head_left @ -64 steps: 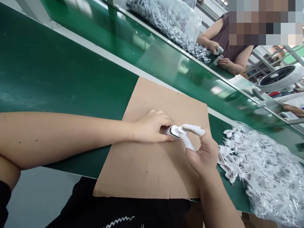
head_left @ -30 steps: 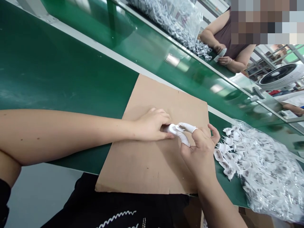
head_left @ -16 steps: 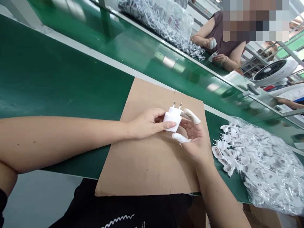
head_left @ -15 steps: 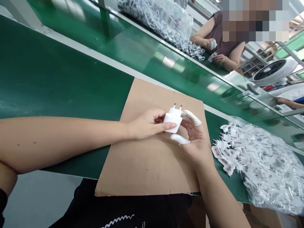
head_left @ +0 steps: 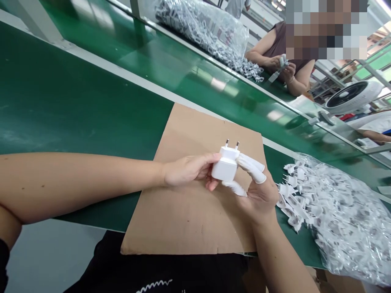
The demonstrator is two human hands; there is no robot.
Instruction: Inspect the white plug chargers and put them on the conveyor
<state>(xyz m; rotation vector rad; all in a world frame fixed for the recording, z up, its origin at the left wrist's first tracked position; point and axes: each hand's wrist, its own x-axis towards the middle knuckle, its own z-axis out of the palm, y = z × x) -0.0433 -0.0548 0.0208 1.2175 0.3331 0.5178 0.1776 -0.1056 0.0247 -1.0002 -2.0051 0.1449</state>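
A white two-pin plug charger is held above the cardboard sheet, its metal pins pointing up and away from me. My left hand grips its left edge, thumb at the upper left corner and the other fingers partly hidden behind and below. On the other side, my right hand has white covers on its thumb and fingertips. Those covered fingers press the charger's upper right corner, while the thumb touches its lower edge. Between them the charger's broad, plain face is turned toward me.
Brown cardboard lies on the green bench. To the right, a clear plastic bag spills many white plug parts. Beyond a glass-like panel, a co-worker's hands hold a small part beside another bag. A fan stands at far right.
The charger has come slightly lower and its broad face is turned more toward me. My left thumb has shifted from its front to its upper left edge; my right fingers have closed onto it.
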